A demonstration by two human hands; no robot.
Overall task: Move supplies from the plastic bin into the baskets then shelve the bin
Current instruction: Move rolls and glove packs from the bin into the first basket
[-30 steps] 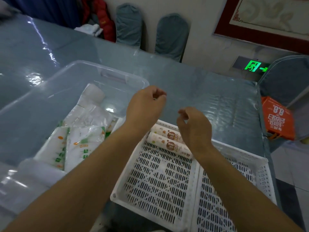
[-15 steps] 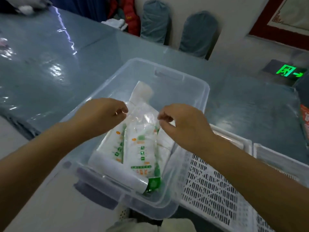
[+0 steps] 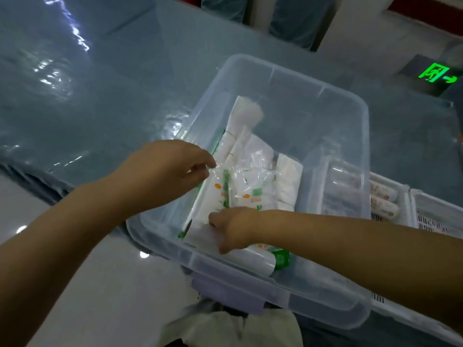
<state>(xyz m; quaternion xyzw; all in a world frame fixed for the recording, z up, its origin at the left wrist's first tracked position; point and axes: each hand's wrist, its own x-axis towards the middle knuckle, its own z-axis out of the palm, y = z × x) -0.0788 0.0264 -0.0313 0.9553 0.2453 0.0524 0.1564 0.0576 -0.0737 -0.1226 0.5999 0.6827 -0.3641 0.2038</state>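
A clear plastic bin (image 3: pixel 295 78) sits at the near edge of the blue table. Inside it lie white packs with green and orange print, wrapped in clear film (image 3: pixel 246 189), with a white roll (image 3: pixel 253 259) along the near wall. My left hand (image 3: pixel 165 171) pinches the film at the top left of the packs. Deep in the bin, my right hand (image 3: pixel 233 229) grips the near end of the same packs. To the right stands a white slotted basket (image 3: pixel 426 216) holding two white tubes (image 3: pixel 383 199).
The blue table (image 3: pixel 87 101) is covered with glossy clear film and stretches away to the left. Chair backs (image 3: pixel 293 23) stand behind it. A green exit sign (image 3: pixel 437 75) glows at the far right. Pale floor lies below the table edge at lower left.
Both hands left the basket and moved left over the bin. The left now pinches the film, and the right has dropped down to the near end of the packs.
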